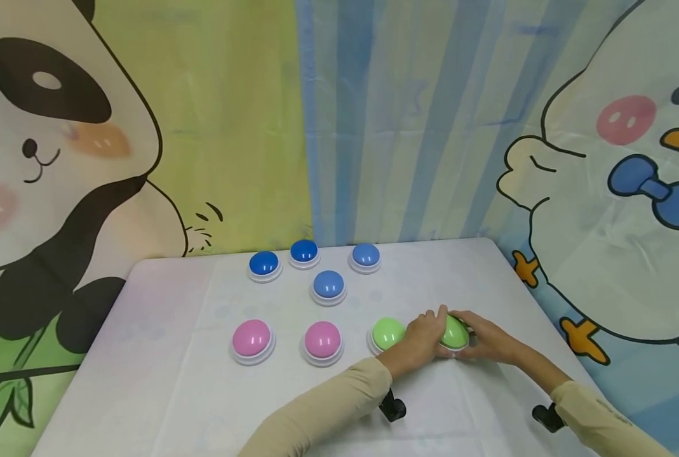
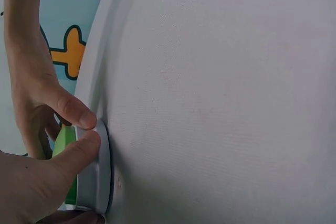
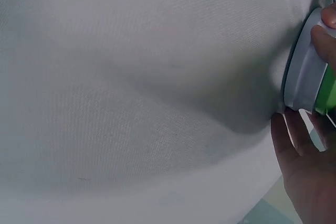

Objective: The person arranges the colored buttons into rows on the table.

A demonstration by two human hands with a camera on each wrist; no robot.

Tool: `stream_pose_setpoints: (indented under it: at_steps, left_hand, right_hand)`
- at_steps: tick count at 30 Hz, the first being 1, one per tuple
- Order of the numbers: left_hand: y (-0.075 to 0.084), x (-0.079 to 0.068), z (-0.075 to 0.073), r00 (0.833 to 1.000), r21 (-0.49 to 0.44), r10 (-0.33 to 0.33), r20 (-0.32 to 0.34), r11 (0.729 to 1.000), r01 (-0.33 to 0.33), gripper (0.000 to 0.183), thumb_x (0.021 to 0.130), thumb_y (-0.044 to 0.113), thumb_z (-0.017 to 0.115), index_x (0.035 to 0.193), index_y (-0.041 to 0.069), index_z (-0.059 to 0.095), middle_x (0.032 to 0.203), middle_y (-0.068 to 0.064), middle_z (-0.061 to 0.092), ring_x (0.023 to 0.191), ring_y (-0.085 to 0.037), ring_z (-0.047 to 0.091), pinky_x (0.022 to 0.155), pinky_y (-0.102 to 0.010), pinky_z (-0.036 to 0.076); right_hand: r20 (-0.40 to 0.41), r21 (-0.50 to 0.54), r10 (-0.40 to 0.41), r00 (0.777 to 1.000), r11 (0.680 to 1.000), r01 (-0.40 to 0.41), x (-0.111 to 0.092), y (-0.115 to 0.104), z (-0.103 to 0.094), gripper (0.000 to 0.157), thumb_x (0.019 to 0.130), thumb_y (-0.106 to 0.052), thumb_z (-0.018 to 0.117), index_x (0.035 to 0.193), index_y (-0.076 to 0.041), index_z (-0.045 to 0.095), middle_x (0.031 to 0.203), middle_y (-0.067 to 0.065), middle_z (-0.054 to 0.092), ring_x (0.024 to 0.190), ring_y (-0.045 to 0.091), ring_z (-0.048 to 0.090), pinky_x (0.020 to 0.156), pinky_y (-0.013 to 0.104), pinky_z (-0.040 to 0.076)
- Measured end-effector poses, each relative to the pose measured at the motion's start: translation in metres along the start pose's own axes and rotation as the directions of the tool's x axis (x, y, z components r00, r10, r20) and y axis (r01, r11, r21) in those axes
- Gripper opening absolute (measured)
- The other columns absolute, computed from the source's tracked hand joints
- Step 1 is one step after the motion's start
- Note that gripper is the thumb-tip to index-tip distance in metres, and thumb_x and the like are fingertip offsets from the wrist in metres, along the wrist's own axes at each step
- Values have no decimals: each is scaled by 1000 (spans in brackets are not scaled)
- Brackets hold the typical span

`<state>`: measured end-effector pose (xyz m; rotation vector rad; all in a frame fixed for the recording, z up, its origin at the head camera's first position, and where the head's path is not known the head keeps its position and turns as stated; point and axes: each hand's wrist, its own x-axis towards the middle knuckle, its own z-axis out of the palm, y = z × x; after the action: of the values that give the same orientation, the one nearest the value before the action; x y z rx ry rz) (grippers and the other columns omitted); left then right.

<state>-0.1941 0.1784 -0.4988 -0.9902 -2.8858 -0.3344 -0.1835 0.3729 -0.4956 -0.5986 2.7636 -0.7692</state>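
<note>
Both hands hold the rightmost green push button (image 1: 453, 334), a domed top on a white round base, from opposite sides. My left hand (image 1: 425, 336) grips its left side, and my right hand (image 1: 490, 339) curls about its right side. In the left wrist view, both thumbs press on the white base (image 2: 95, 177), with the green dome (image 2: 65, 139) partly behind the hands. The right wrist view catches the base edge (image 3: 304, 72) close to the white tabletop, fingers of my right hand (image 3: 310, 166) beneath it. A second green button (image 1: 387, 332) stands left of my left hand, partly covered by it.
Two pink buttons (image 1: 251, 338) (image 1: 322, 340) stand left of the green ones on the white-covered table (image 1: 202, 393). Several blue buttons (image 1: 328, 285) are grouped toward the back edge. Behind hangs a printed curtain (image 1: 242, 127) with a panda and a white bird.
</note>
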Motion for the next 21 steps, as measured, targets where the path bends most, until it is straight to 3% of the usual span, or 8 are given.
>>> stream_pose_setpoints:
  at_steps: [7, 14, 21]
  left_hand:
    - [1, 2, -3, 999, 20, -22, 49, 1000, 21, 97, 72, 57, 76, 145, 11, 31, 100, -2, 66, 86, -11, 64, 66, -19, 52]
    - [-17, 1, -26, 986, -107, -48, 160, 992, 66, 105, 72, 60, 75, 150, 12, 23, 115, -2, 64, 99, -15, 62, 74, -21, 53]
    - [-49, 0, -40, 986, -164, -68, 151, 982, 93, 97, 78, 57, 71, 151, 12, 26, 134, -6, 57, 116, -19, 57, 91, -29, 54]
  right_hand:
    - [6, -22, -37, 999, 999, 37, 0, -1, -2, 85, 76, -28, 82, 141, 3, 37, 137, 21, 49, 123, 38, 52, 98, 50, 49]
    - [157, 18, 23, 987, 1000, -26, 6, -18, -20, 103, 78, -33, 80, 149, 7, 16, 147, 32, 30, 132, 50, 37, 105, 63, 37]
    - [73, -33, 10, 997, 999, -8, 24, -31, -35, 89, 85, -33, 74, 147, 6, 24, 147, 33, 32, 127, 52, 44, 95, 62, 47]
